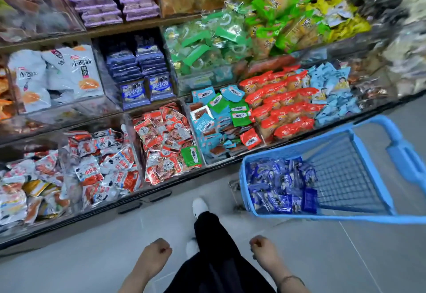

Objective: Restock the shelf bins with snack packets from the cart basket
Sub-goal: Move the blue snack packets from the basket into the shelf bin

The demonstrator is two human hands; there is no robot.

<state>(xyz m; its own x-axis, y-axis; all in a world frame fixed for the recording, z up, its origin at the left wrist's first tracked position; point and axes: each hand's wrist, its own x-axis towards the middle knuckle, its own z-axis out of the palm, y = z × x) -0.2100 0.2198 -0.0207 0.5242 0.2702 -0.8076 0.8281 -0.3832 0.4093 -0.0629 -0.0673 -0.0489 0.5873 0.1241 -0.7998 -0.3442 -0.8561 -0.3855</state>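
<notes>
Item: blue packets [280,186], cart basket [345,217]. My left hand [156,250] and right hand [260,245]: fists curled, empty. Handling: I'd gather a handful, stack flat in matching blue bin [138,71].

Print on the snack packets [134,93] blurs, unreadable.

Dark blue snack packets [280,185] heaped at shelf-side end of light blue cart basket [345,218]; clear shelf bins [101,108] hold assorted packets.
</notes>
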